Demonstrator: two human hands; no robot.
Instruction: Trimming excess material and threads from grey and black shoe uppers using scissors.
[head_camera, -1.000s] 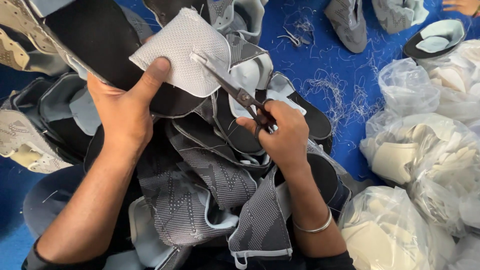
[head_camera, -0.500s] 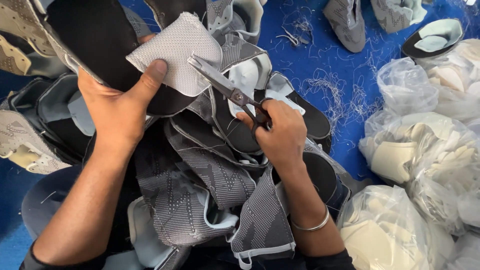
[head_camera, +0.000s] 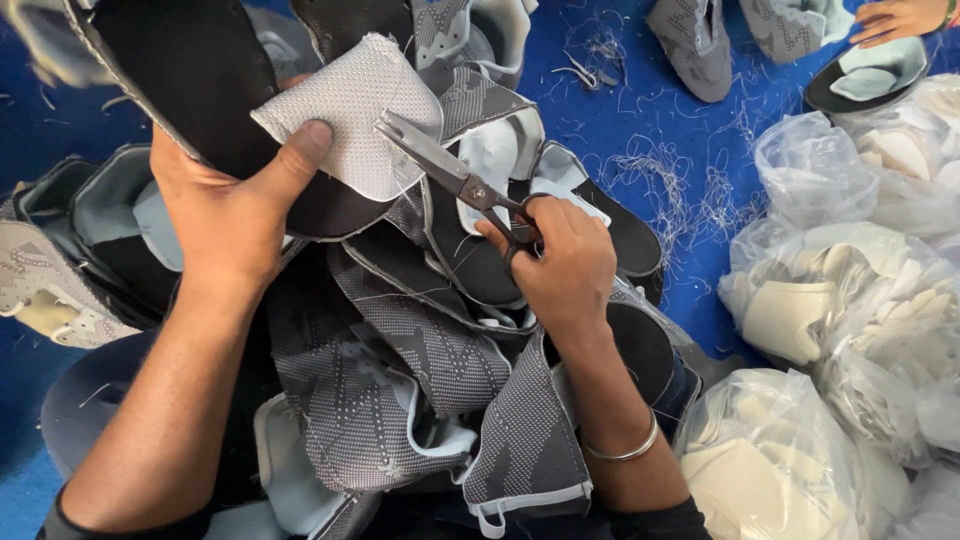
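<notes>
Scissors (head_camera: 455, 180) in right hand (head_camera: 560, 265) touch mesh piece (head_camera: 350, 110) under left thumb (head_camera: 300, 150)

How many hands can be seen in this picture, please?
3. The left hand grips a white mesh shoe piece at upper left; the right hand holds scissors at centre; another person's hand shows at the top right corner. More may be out of view.
</notes>
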